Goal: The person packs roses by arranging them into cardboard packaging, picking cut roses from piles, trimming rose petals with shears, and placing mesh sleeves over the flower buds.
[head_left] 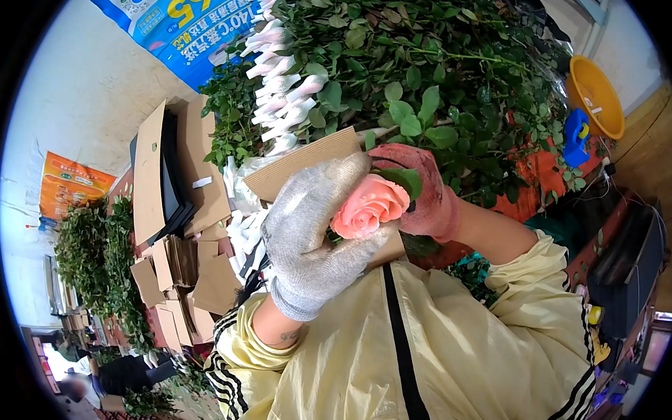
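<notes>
A coral-pink rose is in front of my chest, its bloom facing the camera. My left hand, in a grey-white knit glove, cups the bloom with thumb and fingers curved around it. Just behind the flower, my right hand, in a reddish-pink glove, is closed at the rose's stem, by a green leaf. The stem itself is mostly hidden by the hands. A piece of corrugated cardboard stands behind my left hand.
A big heap of leafy rose stems lies ahead, beside a row of white-wrapped blooms. Cardboard sheets are stacked left. An orange basin and a blue tape dispenser are right. Another person is far left.
</notes>
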`<act>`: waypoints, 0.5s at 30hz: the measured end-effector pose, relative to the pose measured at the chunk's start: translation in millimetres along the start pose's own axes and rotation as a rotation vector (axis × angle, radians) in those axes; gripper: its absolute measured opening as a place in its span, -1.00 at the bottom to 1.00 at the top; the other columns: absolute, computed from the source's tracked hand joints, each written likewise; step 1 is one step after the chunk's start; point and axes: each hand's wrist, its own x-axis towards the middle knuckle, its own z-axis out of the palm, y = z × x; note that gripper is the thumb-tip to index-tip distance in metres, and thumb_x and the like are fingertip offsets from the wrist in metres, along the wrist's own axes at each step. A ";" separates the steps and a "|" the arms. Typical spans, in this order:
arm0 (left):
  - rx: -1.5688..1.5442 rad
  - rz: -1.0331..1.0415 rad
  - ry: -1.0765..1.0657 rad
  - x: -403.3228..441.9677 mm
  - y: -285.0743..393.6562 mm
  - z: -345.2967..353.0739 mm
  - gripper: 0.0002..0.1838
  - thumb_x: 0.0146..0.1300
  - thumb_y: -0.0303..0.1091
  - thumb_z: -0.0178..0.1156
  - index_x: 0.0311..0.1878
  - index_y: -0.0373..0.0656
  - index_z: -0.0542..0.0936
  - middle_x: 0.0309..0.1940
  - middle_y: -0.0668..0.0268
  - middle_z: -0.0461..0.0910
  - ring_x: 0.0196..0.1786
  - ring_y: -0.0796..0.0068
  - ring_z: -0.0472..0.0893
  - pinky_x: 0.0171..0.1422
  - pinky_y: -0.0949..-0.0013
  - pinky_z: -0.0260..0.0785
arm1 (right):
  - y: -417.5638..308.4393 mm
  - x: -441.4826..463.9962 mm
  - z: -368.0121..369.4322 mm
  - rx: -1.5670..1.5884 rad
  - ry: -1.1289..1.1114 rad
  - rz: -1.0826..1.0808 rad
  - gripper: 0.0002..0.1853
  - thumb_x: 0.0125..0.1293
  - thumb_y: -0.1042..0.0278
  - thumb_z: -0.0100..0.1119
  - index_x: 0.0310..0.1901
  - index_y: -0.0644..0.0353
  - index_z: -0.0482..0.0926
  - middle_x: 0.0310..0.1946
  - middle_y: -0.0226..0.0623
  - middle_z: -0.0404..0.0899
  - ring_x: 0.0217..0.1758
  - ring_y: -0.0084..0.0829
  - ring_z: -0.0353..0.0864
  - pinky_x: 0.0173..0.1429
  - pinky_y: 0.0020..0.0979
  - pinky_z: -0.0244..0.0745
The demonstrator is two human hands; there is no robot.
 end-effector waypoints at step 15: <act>-0.380 -0.307 0.166 -2.9 -28.2 -19.0 -0.55 0.06 -0.54 0.18 0.09 -0.35 0.46 -0.03 0.20 0.53 0.00 0.46 0.52 0.13 0.40 0.38 | -55.3 -29.5 -67.3 -0.079 0.045 -0.042 -0.60 -0.14 0.32 0.36 -0.20 0.25 0.59 -0.22 -0.22 0.56 -0.12 -0.13 0.51 -0.05 -0.08 0.42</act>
